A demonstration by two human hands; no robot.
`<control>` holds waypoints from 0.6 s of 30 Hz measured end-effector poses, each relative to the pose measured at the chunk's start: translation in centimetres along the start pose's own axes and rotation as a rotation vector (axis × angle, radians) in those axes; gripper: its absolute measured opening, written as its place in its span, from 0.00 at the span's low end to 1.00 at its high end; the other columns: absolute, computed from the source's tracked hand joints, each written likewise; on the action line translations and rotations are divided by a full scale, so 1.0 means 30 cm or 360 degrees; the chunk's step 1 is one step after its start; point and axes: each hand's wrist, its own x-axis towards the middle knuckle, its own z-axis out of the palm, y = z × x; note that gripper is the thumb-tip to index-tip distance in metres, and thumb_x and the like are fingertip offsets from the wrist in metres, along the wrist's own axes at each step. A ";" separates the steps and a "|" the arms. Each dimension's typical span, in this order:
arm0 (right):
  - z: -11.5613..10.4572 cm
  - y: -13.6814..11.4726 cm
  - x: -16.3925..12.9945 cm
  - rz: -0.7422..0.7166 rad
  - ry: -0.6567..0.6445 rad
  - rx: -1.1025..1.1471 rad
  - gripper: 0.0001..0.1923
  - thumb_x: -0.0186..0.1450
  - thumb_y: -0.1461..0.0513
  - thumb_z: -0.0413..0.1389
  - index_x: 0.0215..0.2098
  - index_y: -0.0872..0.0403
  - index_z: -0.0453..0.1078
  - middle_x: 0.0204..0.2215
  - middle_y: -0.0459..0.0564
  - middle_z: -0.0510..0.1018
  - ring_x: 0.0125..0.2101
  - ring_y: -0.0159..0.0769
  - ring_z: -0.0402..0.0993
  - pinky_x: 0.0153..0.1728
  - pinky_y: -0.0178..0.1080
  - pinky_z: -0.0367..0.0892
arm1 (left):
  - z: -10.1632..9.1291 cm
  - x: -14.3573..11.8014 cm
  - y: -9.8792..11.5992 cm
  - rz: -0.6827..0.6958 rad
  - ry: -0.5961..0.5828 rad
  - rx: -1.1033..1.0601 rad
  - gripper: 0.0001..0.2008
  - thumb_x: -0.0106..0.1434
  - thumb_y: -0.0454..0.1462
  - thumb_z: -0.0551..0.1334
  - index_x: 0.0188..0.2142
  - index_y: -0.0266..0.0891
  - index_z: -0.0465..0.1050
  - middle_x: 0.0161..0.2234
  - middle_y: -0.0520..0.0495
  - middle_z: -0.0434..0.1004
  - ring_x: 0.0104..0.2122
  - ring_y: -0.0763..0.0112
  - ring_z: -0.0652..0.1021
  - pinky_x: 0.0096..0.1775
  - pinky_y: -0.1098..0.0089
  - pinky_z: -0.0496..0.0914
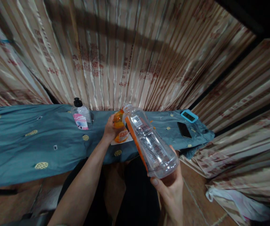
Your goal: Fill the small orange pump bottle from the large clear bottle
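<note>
R hand (pixel 169 188) grips clear bottle (pixel 152 144) near its base, lower right of ctr; long axis runs diag. to upper left, neck by orange bottle (pixel 119 121), mid-frame. L hand (pixel 110 127), nearer the neck, curls round orange one; blurry, can't tell if mouths touch.

Clear plastic bottle (pixel 154 145), tilted, beside orange bottle (pixel 121 137)

So our left arm (pixel 85 180) is stretched forward, left hand (pixel 110 128) curled in a grip, while our right hand (pixel 172 191) grips closer in, thumb (pixel 159 185) showing.
</note>
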 end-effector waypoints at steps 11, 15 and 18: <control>0.001 0.002 -0.004 0.0049 -0.0005 -0.0006 0.60 0.45 0.58 0.78 0.72 0.50 0.59 0.62 0.61 0.78 0.59 0.58 0.78 0.55 0.51 0.76 | -0.010 0.001 0.019 -0.0125 -0.0069 -0.0096 0.34 0.43 0.40 0.76 0.52 0.42 0.73 0.49 0.45 0.81 0.49 0.54 0.81 0.54 0.52 0.76; 0.004 0.003 -0.004 0.0029 -0.0006 -0.0037 0.60 0.46 0.56 0.78 0.72 0.51 0.59 0.62 0.61 0.78 0.58 0.57 0.79 0.55 0.50 0.75 | -0.010 0.003 0.006 -0.0118 -0.0080 -0.0120 0.34 0.44 0.40 0.76 0.52 0.44 0.74 0.49 0.45 0.81 0.49 0.55 0.81 0.53 0.53 0.77; 0.010 0.000 -0.004 0.0003 0.0018 -0.0058 0.59 0.45 0.56 0.79 0.71 0.52 0.60 0.61 0.61 0.79 0.57 0.56 0.80 0.54 0.48 0.75 | -0.011 0.003 0.003 -0.0063 -0.0092 -0.0083 0.34 0.45 0.40 0.76 0.52 0.44 0.74 0.49 0.45 0.81 0.48 0.55 0.81 0.51 0.53 0.78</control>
